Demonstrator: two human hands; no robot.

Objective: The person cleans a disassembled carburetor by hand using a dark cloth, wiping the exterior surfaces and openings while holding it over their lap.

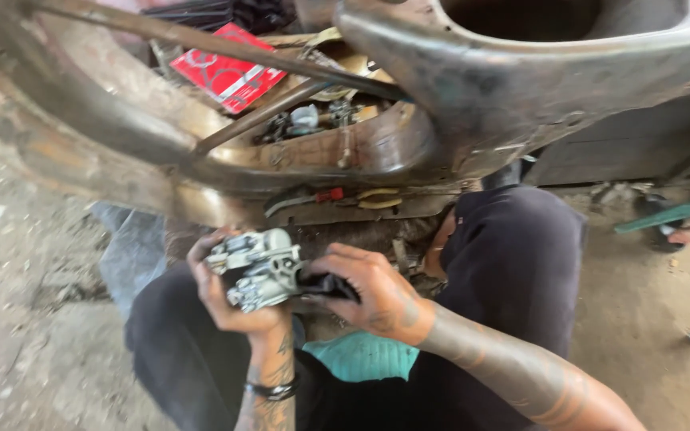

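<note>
— Between the knees, what's being held?

— Low over the lap, a silver carburetor (255, 267) sits in the left hand (229, 299), fingers wrapped around it from behind and below.

— And the right hand (377, 299)?

— It comes in from the other side, just beside the carburetor, fingers pinched on a black rag (329, 286) that touches the metal body.

— What lies beyond the hands?

— Above them, a rusty frame (345, 160) with a tube crossing it. Just past the fingers, pliers (377, 199) lie on a ledge with a red-handled tool (313, 197). Farther up, left of both hands, a red box (229, 68). Under the wrists, a teal cloth (361, 355) on the lap.
</note>
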